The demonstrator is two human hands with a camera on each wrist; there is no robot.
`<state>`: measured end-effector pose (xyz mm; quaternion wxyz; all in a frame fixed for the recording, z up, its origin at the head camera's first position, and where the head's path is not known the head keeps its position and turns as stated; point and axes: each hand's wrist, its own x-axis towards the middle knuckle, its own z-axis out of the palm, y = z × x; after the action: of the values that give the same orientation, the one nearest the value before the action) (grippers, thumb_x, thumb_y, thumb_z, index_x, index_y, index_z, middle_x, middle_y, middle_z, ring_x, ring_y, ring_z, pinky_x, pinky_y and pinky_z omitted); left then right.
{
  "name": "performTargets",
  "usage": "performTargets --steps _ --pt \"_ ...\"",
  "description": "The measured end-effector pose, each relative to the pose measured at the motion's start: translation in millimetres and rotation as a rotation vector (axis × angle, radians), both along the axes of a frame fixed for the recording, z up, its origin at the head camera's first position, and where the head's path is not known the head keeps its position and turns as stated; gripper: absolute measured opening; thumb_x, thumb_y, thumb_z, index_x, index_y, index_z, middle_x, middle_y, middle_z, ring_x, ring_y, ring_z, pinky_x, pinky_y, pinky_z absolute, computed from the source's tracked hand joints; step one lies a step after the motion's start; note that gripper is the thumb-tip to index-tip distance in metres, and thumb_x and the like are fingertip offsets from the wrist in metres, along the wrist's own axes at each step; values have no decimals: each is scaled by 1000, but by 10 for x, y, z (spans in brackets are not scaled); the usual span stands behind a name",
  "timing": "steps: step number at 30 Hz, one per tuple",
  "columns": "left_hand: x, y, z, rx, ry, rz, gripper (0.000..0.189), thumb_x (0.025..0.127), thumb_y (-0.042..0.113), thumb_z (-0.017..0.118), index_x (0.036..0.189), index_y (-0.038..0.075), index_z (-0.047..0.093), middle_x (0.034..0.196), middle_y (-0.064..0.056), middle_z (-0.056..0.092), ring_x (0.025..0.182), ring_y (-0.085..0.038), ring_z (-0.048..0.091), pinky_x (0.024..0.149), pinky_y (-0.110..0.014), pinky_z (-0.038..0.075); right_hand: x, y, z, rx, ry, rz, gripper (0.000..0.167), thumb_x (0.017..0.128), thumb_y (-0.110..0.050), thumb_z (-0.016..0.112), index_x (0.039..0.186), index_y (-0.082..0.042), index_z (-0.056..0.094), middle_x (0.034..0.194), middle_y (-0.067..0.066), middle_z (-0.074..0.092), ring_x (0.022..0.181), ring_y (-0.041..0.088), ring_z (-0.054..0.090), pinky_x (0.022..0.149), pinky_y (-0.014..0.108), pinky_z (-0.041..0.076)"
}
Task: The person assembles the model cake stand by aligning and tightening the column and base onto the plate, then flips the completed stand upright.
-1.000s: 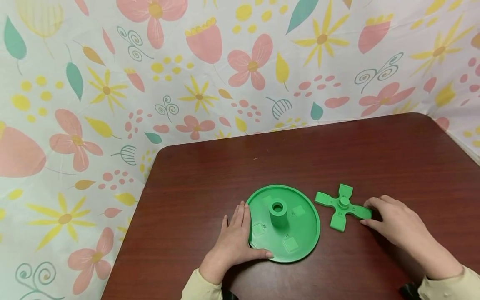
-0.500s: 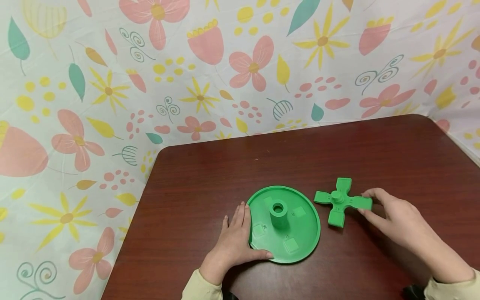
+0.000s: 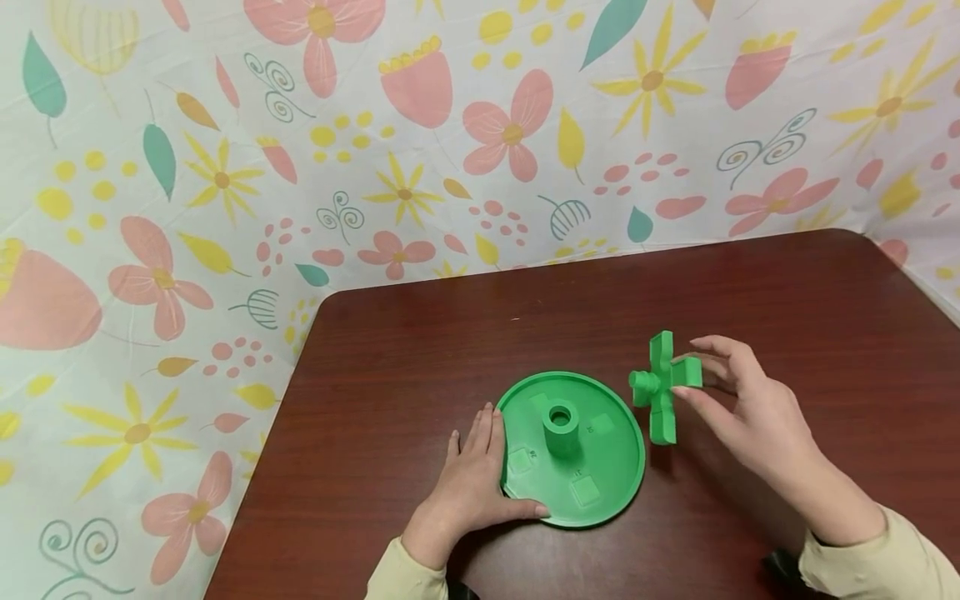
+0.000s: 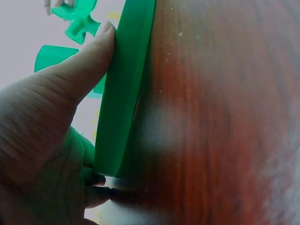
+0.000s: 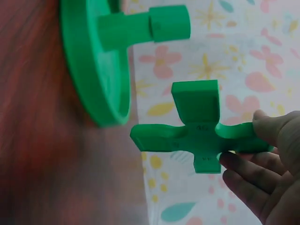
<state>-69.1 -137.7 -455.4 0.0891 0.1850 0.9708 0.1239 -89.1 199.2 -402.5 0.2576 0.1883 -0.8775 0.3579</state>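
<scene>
since half a second ago the green cross (image 3: 662, 387) has tipped from lying nearly flat up onto its edge, its round stub (image 3: 642, 387) swung toward the green disc (image 3: 624, 446), and the right hand (image 3: 757, 417) has come closer to that disc. the cross is held in the air above the table (image 3: 420, 358), just right of the disc and apart from its rim. the right hand sits on the side of the cross that faces away from the disc — thumb and fingers only slightly apart, pinching one arm of it. the left hand (image 3: 468, 475) rests at the left and near edge of the disc, as it did before — fingers straight, thumb spread well away from them, both touching the rim. a hollow post (image 3: 562, 437) stands upright in the middle of the disc, its round opening upward, with square patches (image 3: 585, 492) around it. beyond the disc, behind the table, is a flowered cloth (image 3: 420, 167).
</scene>
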Motion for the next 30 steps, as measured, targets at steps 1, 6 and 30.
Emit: performTargets --steps 1,6,30 --pt "0 1 0 3 3 -2 136 63 82 66 155 0 9 161 -18 9 149 -27 11 112 -61 18 -4 -40 19 -7 15 5 73 66 11 83 130 0 50 102 8 72 100 -25 49 72 6 43" --pt "-2 2 -4 12 11 -5 136 64 82 66 155 -1 9 161 -19 10 148 -28 11 111 -63 18 -6 -270 115 -70 41 83 65 67 12 82 125 -5 59 103 2 71 100 -16 56 79 7 45" --pt "-9 -17 -13 20 -19 -13 134 66 83 63 156 0 6 162 -17 5 149 -28 7 111 -63 16 32 -1050 160 361 449 491 44 109 -16 26 122 -12 67 120 3 66 111 25 61 93 38 47"
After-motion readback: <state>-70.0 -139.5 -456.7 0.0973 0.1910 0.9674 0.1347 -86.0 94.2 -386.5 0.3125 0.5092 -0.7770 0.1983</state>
